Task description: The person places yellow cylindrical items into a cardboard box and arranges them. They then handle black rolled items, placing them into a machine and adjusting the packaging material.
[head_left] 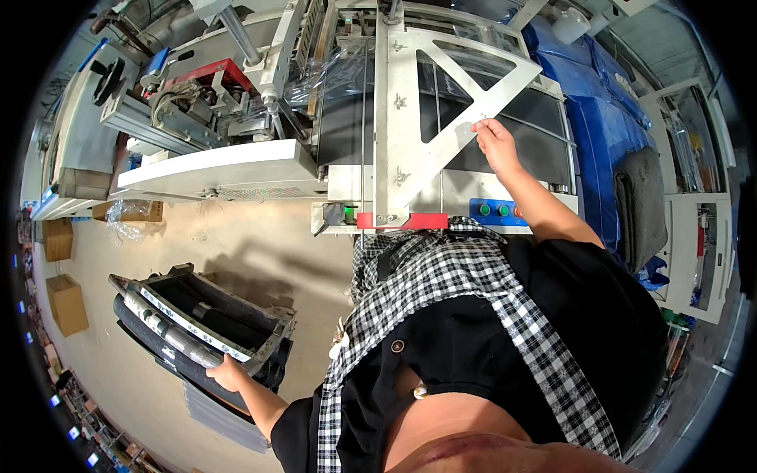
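Curling right hand [495, 144] at slanted edge of white frame [490, 101], near blue bundles [590, 130]; reaching left hand [227, 374] to near edge of dark bin [183, 318] above tan floor [236, 229]. Cannot tell either grasp.

The scene is viewed from the person's head, through the left of two wide fisheye cameras, and is faced steeply downward. The apron [441, 272] is looked down upon from very near, and the lower edge is filled by the person's own upper body. The machine bed [344, 126] is faced from its near edge, farther off than the apron, with its far edge set toward the top. The right hand [495, 147] is framed over the bed's right half; the left hand [227, 374] is framed well outside its near left corner, above the floor [142, 260]. Straight edges are bent toward the dark rim, where distances can perhaps only roughly be judged.
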The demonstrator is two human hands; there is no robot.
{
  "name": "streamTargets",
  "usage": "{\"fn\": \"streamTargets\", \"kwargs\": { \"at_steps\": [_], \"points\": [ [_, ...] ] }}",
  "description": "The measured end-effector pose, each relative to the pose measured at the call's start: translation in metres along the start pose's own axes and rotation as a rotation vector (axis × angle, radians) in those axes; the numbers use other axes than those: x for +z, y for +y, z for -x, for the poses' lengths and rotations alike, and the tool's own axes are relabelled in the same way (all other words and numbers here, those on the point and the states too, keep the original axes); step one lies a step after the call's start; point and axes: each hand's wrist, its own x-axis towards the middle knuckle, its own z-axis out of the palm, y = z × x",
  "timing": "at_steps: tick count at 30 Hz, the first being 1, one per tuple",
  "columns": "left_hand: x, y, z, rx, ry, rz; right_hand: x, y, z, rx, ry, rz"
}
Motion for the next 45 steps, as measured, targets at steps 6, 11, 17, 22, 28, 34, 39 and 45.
{"fn": "streamTargets", "kwargs": {
  "at_steps": [6,11,17,22,28,34,39,45],
  "points": [
    [0.007,-0.004,-0.004,0.011,-0.004,0.010,0.002,0.003,-0.002,0.014,-0.092,0.009],
    [0.006,0.000,-0.009,0.033,-0.108,0.037,0.016,-0.008,-0.007,-0.053,-0.179,0.148],
    [0.001,-0.009,0.000,-0.051,-0.119,-0.006,0.054,-0.018,-0.019,-0.168,-0.281,0.136],
    [-0.015,0.007,0.000,-0.040,-0.105,-0.100,0.094,-0.025,-0.009,-0.102,-0.438,0.206],
    [-0.021,0.009,0.023,-0.001,-0.085,-0.068,0.172,-0.078,0.017,-0.374,-0.841,0.250],
    [-0.014,0.028,0.084,0.035,-0.163,-0.019,0.267,-0.117,0.068,-0.569,-1.302,0.308],
    [-0.013,0.044,0.117,0.098,-0.128,0.042,0.344,-0.099,0.106,-0.734,-1.569,0.369],
    [-0.006,0.057,0.152,0.126,-0.102,0.069,0.406,-0.035,0.170,-0.992,-1.762,0.561]
  ]
}}
